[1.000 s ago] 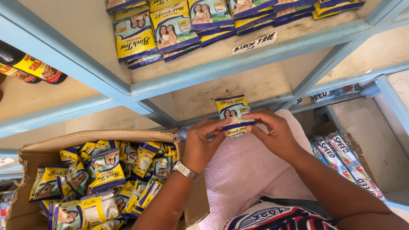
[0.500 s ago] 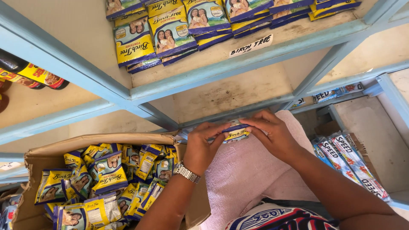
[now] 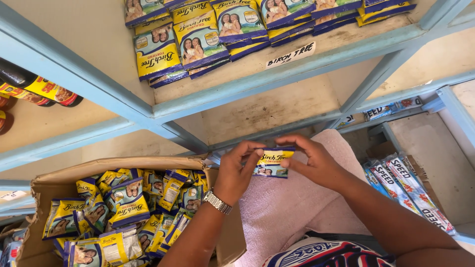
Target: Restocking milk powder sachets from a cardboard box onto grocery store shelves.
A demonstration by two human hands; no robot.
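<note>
Pinching sachet [image 3: 271, 163] between both hands' grips

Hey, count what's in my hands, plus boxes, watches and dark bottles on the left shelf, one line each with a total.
Sachets held between left hand and right hand: 1
Cardboard boxes: 1
Wristwatches: 1
Dark bottles: 2 showing
Total: 5
</note>
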